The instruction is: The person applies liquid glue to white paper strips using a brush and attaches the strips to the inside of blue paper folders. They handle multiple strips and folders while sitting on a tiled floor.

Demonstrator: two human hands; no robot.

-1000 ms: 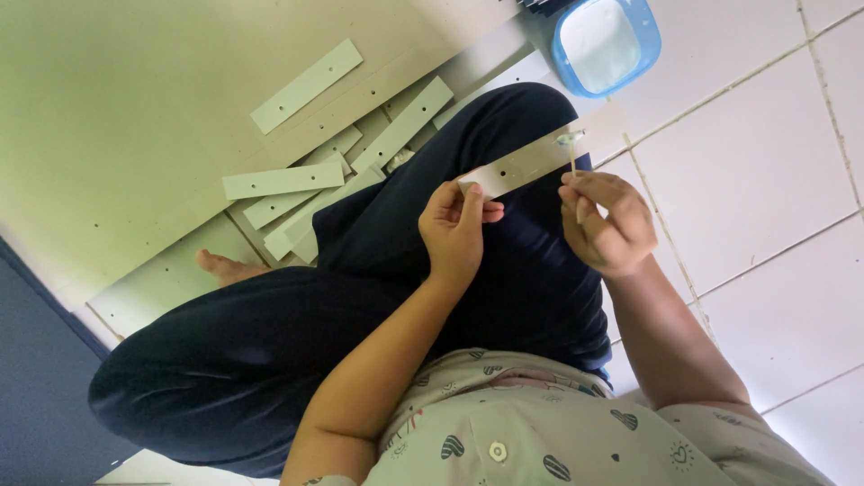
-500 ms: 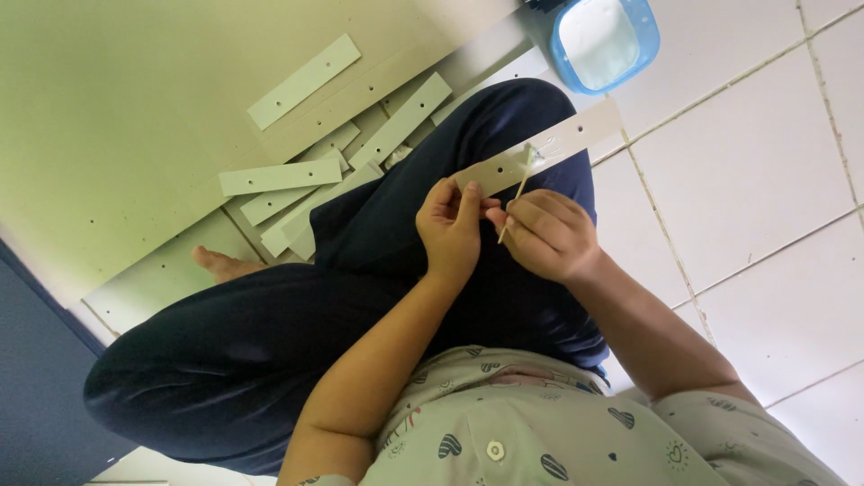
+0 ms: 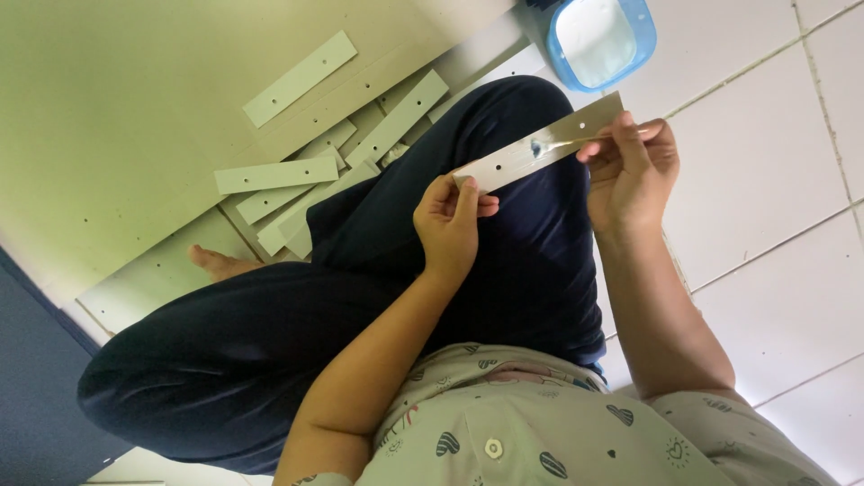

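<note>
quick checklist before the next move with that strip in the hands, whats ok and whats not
1. Left hand grips one end of the pale strip: ok.
2. Right hand holds a thin stick against the strip's other end: ok.
3. Dark smear near the strip's middle, wet or dry: cannot tell.
4. Strip held above the lap, apart from the loose strips on the floor: ok.
5. Blue tub stands on the tiles beyond the knee; its contents: cannot tell.
</note>
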